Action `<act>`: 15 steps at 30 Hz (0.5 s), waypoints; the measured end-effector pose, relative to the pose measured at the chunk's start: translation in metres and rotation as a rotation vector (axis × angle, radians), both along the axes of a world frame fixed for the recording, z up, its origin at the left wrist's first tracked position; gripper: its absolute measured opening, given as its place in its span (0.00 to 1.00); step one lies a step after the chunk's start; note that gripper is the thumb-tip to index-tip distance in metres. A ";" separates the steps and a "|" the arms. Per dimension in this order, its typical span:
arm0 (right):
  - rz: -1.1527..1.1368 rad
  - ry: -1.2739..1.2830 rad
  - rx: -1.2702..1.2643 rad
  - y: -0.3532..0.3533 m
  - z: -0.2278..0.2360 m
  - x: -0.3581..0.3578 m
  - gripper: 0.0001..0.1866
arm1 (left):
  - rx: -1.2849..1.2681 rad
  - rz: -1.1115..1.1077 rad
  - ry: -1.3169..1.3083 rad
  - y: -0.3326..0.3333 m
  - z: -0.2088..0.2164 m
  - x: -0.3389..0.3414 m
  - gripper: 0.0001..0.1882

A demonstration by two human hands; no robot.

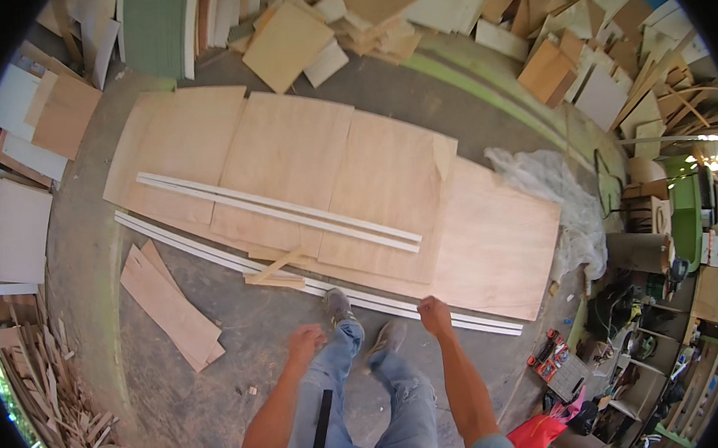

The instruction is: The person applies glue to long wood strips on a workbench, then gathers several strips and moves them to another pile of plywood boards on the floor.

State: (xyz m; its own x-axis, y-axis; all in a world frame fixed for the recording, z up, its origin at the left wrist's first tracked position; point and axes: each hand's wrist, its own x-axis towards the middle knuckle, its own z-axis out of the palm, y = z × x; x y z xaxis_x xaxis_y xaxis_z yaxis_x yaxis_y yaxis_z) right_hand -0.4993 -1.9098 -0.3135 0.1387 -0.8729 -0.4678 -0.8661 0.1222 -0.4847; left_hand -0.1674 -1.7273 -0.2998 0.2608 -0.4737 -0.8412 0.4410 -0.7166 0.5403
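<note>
My left hand (306, 342) hangs above my knee, slightly blurred, and its fingers cannot be told clearly. My right hand (434, 314) is closed in a fist over the near edge of the plywood; whatever may be inside it is hidden. Large pale plywood sheets (493, 239) overlap in a row on the floor in front of me. A pair of long white strips (283, 210) lies across them. More white strips (406, 305) run along their near edge, close to my shoes. Beside these, by my left foot, are short thin wood pieces (277, 271).
Two narrow boards (169, 308) lie on the floor to the left. Crumpled clear plastic (570, 201) sits against the sheets' right end. A red-and-black tool set (559, 368) and a red bag (540, 436) are at the lower right. Wood offcuts (288, 46) pile up around the edges.
</note>
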 end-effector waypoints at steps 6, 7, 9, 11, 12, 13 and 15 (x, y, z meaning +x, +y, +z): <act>0.410 0.193 0.005 -0.081 -0.161 0.039 0.29 | 0.042 0.098 0.292 -0.040 -0.061 -0.051 0.17; 0.479 0.290 -0.053 -0.094 -0.186 0.041 0.34 | 0.058 0.110 0.323 -0.048 -0.075 -0.055 0.18; 0.553 0.362 -0.018 -0.120 -0.229 0.058 0.37 | 0.073 0.141 0.286 -0.051 -0.114 -0.053 0.17; 0.585 0.362 -0.065 -0.136 -0.250 0.083 0.43 | 0.115 0.073 0.102 -0.053 -0.152 -0.034 0.20; 0.595 0.367 -0.115 -0.143 -0.259 0.090 0.45 | 0.147 -0.022 -0.047 -0.063 -0.172 -0.023 0.22; 0.589 0.363 -0.169 -0.148 -0.266 0.093 0.47 | 0.079 -0.243 -0.411 -0.074 -0.185 -0.008 0.28; 0.628 0.320 -0.203 -0.145 -0.278 0.098 0.48 | 0.054 -0.549 -0.805 -0.095 -0.211 0.030 0.39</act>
